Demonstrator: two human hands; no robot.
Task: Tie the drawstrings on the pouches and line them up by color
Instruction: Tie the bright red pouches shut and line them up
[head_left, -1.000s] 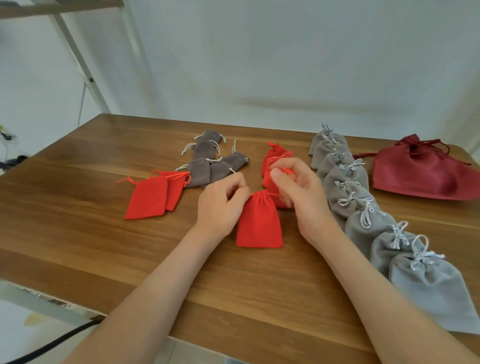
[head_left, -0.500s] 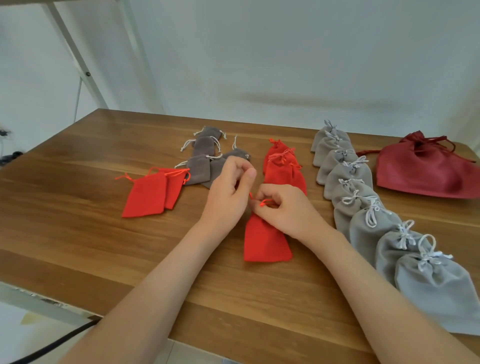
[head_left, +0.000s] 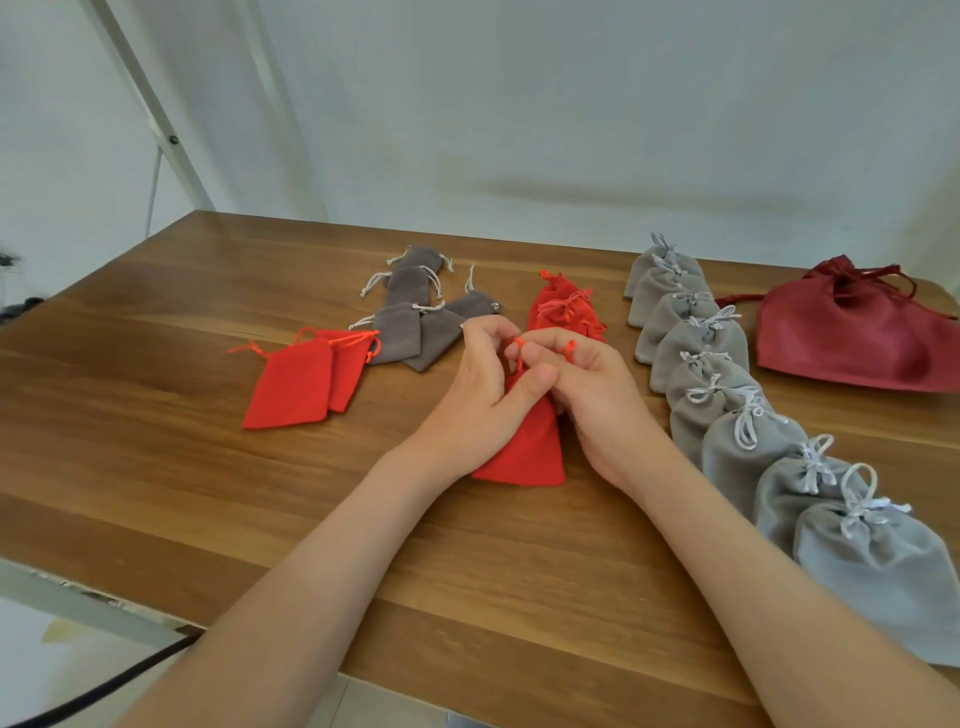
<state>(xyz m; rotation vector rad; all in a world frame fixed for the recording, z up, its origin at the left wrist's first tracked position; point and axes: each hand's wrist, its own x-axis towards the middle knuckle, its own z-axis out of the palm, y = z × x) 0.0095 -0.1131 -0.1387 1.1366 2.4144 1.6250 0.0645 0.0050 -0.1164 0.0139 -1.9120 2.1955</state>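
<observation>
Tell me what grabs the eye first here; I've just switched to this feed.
The left hand and right hand meet mid-table, pinching the drawstring of a red pouch. To their right a row of light grey pouches with tied white bows runs from near to far, with a larger dark red bag beyond it at the far right.

Left hand (head_left: 478, 400) and right hand (head_left: 597, 400) pinch the drawstring (head_left: 519, 341) at the neck of a red pouch (head_left: 530, 452) lying on the worktop (head_left: 156, 467). Tied red pouches (head_left: 563, 306) lie just beyond it. A row of light grey pouches (head_left: 748, 447) runs along the right, and untied red pouches (head_left: 296, 384) and dark grey pouches (head_left: 410, 322) lie to the left.
</observation>
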